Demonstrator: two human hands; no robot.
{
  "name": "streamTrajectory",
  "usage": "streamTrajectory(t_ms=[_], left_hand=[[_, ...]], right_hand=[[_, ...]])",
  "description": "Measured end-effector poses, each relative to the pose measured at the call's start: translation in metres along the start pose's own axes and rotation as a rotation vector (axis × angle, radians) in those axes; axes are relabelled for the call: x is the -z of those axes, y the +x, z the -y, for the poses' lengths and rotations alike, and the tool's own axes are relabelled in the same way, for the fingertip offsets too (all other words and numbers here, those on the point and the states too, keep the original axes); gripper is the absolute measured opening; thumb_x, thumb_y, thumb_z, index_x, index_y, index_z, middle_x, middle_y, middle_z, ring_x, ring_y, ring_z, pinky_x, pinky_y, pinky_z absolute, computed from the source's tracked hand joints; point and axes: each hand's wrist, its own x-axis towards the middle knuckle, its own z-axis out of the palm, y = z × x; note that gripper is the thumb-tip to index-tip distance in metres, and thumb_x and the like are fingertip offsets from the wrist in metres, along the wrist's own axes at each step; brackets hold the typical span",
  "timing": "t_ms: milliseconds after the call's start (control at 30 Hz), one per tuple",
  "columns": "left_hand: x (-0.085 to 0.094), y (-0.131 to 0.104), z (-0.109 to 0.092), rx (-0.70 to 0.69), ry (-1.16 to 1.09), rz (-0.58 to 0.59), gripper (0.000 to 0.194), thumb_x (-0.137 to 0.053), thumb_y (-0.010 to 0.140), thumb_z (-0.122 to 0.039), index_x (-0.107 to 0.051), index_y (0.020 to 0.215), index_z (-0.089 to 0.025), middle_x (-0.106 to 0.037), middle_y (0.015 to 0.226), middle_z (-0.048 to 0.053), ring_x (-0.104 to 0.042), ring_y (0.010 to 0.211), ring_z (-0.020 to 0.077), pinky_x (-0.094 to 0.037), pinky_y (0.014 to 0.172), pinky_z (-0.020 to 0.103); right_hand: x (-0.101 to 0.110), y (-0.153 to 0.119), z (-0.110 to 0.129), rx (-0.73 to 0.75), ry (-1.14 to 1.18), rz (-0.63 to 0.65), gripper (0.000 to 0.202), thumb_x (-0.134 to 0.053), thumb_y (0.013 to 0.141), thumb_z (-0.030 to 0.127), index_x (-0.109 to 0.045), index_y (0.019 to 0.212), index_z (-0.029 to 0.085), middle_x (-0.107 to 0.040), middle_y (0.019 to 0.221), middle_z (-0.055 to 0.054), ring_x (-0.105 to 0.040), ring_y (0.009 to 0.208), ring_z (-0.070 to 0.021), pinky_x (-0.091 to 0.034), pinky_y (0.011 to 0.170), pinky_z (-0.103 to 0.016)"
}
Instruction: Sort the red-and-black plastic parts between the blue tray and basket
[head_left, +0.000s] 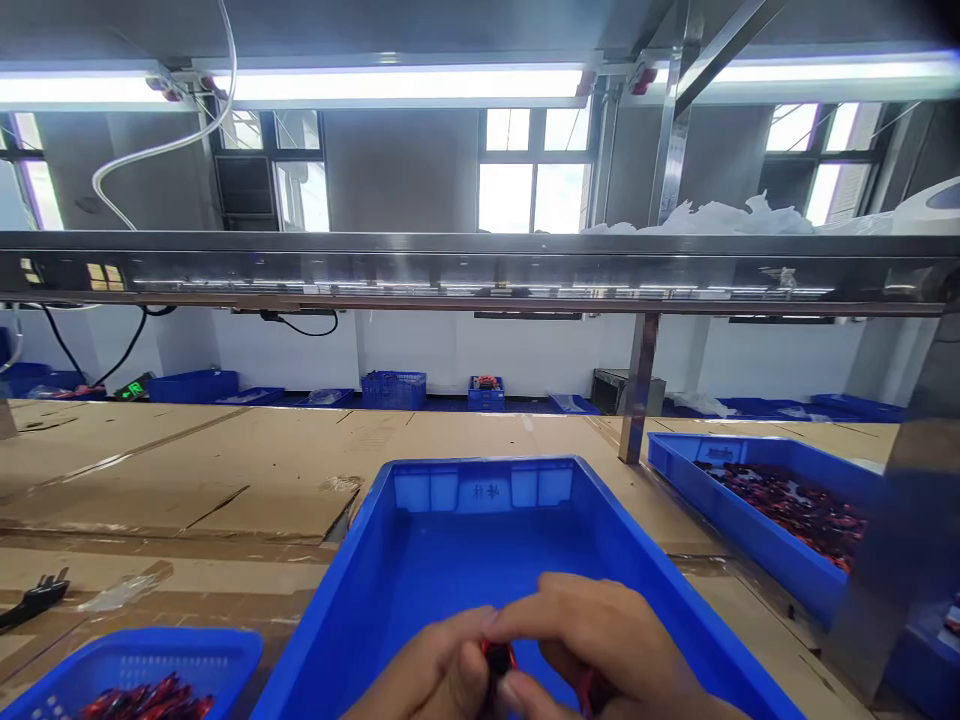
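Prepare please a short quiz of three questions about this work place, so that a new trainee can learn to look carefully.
1. True or false: the left hand and the right hand are held far apart.
2. Choose: where is the small blue basket, compared with the large blue tray?
A) To its left
B) To its right
C) Inside it
3. Fill in: the electric plug at the far left is coloured ____.

Key: 1. False, they meet at a small red-and-black part. 2. A. 3. Black.
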Motion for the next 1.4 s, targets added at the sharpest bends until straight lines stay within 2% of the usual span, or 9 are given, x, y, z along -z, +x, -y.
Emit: streamTrajectory(t_ms=[100,233,300,400,633,800,1200,1300,1400], left_hand=[[0.005,0.005,0.005,0.1,-0.148,0.01,0.051,-0.041,0.084,-0.066,-0.052,0.079,-0.017,-0.039,0.059,-0.002,-0.03,0.052,0.009,-0.023,0.05,0.022],[0.01,0.013,0.003,0.153,-0.373,0.114,0.019,-0.055,0.065,-0.031,-0.047,0.077,-0.019,-0.041,0.051,-0.006,-0.028,0.039,0.0064,-0.021,0.042,0.019],[0.007,0.013,-0.002,0.181,-0.376,0.02,0.019,-0.052,0.073,-0.035,-0.05,0.084,-0.019,-0.041,0.054,-0.007,-0.028,0.036,0.0053,-0.02,0.039,0.018],[0.0,0.01,-0.009,0.176,-0.305,-0.138,0.036,-0.042,0.088,-0.05,-0.055,0.103,-0.019,-0.039,0.055,-0.008,-0.028,0.033,0.0041,-0.016,0.036,0.017],[-0.001,0.007,-0.002,0.051,-0.096,-0.122,0.058,-0.067,0.072,-0.063,-0.06,0.103,-0.014,-0.035,0.041,-0.011,-0.028,0.033,0.0045,-0.023,0.036,0.016],[0.002,0.008,0.002,0.021,-0.16,-0.092,0.062,-0.064,0.071,-0.067,-0.059,0.103,-0.015,-0.036,0.041,-0.011,-0.03,0.031,0.0053,-0.025,0.034,0.017],[-0.004,-0.001,-0.017,0.256,-0.125,-0.198,0.056,-0.034,0.083,-0.074,-0.044,0.079,-0.019,-0.039,0.062,-0.007,-0.033,0.039,0.0041,-0.022,0.041,0.019],[-0.002,0.0,-0.013,0.229,-0.19,-0.129,0.05,-0.031,0.088,-0.065,-0.048,0.083,-0.018,-0.039,0.063,-0.006,-0.033,0.038,0.004,-0.018,0.039,0.02],[0.001,0.002,-0.01,0.167,-0.344,-0.044,0.021,-0.043,0.078,-0.031,-0.056,0.083,-0.015,-0.039,0.064,-0.004,-0.034,0.038,0.0048,-0.018,0.037,0.02]], right_hand=[[-0.001,0.0,-0.001,-0.18,0.132,-0.074,0.02,-0.065,0.075,0.016,-0.069,0.095,0.019,-0.039,0.051,0.008,-0.037,0.046,-0.0074,-0.031,0.047,-0.02],[0.002,0.002,-0.013,-0.783,0.952,-0.104,0.013,-0.048,0.076,0.028,-0.056,0.07,0.02,-0.035,0.046,0.008,-0.024,0.036,-0.0065,-0.021,0.034,-0.018],[0.007,0.003,-0.021,-0.979,1.301,-0.109,0.02,-0.044,0.077,0.032,-0.052,0.065,0.019,-0.038,0.051,0.006,-0.023,0.036,-0.006,-0.013,0.029,-0.017],[0.013,0.004,-0.029,-1.069,1.322,-0.11,0.025,-0.047,0.083,0.035,-0.057,0.07,0.016,-0.048,0.065,0.002,-0.029,0.038,-0.004,-0.012,0.028,-0.016],[0.011,0.003,-0.012,-0.636,0.477,0.063,0.019,-0.072,0.075,0.029,-0.067,0.09,0.019,-0.04,0.054,0.008,-0.035,0.043,-0.0052,-0.028,0.041,-0.018],[0.012,0.001,0.005,-0.28,-0.118,0.078,0.028,-0.071,0.07,0.017,-0.069,0.097,0.02,-0.052,0.061,0.005,-0.045,0.05,-0.0076,-0.034,0.049,-0.019],[0.0,-0.004,-0.008,0.008,-0.66,0.328,0.035,-0.052,0.091,0.027,-0.057,0.125,0.024,-0.064,0.067,-0.001,-0.056,0.051,-0.0152,-0.024,0.045,-0.029],[0.003,-0.004,-0.007,-0.003,-0.535,0.348,0.03,-0.05,0.092,0.021,-0.059,0.121,0.023,-0.066,0.07,0.0,-0.059,0.056,-0.0141,-0.03,0.048,-0.028],[0.006,-0.003,-0.005,-0.112,-0.267,0.281,0.028,-0.056,0.085,0.015,-0.06,0.111,0.023,-0.065,0.068,0.004,-0.057,0.054,-0.0097,-0.04,0.055,-0.021]])
